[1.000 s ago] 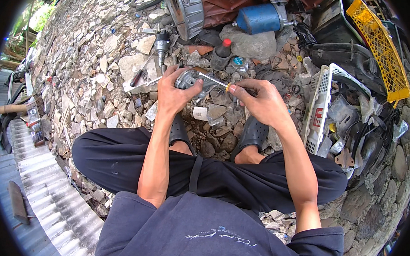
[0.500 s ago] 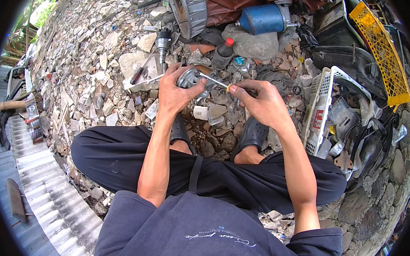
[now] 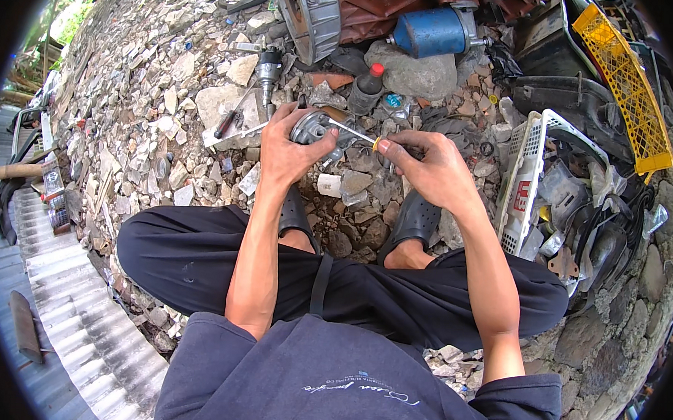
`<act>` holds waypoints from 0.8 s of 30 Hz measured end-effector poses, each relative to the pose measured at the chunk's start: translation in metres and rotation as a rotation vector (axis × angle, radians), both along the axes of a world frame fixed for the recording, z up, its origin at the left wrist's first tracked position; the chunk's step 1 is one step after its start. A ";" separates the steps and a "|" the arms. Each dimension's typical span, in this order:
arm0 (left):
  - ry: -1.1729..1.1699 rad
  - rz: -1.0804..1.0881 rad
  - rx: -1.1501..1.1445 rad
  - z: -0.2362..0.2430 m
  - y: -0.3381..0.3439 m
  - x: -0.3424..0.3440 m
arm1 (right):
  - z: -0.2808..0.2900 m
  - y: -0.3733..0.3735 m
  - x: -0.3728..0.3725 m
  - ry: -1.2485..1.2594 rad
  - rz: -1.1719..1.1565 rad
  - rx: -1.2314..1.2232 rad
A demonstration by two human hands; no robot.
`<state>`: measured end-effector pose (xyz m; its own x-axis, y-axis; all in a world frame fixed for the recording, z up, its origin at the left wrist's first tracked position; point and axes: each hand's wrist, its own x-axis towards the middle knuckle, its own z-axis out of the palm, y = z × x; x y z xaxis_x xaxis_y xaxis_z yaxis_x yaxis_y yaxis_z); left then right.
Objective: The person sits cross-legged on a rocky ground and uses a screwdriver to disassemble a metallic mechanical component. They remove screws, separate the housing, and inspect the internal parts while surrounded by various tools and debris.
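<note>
Both hands (image 3: 283, 148) (image 3: 432, 165) pinch something: the left a round metal part (image 3: 307, 129), the right a screwdriver (image 3: 352, 132).

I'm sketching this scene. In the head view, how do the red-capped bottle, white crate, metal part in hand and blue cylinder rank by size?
1. White crate
2. Blue cylinder
Too close to rank: red-capped bottle and metal part, which the left hand partly covers.
</note>
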<state>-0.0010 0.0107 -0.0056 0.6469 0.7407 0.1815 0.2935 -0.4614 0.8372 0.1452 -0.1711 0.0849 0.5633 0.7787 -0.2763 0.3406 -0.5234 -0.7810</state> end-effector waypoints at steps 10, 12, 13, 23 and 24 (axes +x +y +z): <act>0.000 -0.007 0.032 0.001 0.000 -0.001 | 0.006 0.001 -0.003 -0.007 0.003 -0.013; -0.002 -0.007 0.020 -0.001 0.000 -0.002 | 0.006 0.001 -0.003 -0.013 0.002 -0.010; -0.001 -0.008 0.009 -0.002 0.001 -0.002 | 0.005 0.001 -0.003 -0.016 0.001 -0.008; -0.011 -0.016 -0.013 -0.001 0.001 -0.002 | 0.006 0.000 -0.002 -0.012 0.005 -0.018; -0.012 -0.013 0.001 0.000 0.000 -0.002 | 0.006 0.001 -0.002 -0.008 0.006 -0.025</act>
<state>-0.0026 0.0112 -0.0061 0.6541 0.7321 0.1902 0.2770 -0.4658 0.8404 0.1432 -0.1703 0.0910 0.5607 0.7753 -0.2909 0.3505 -0.5405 -0.7649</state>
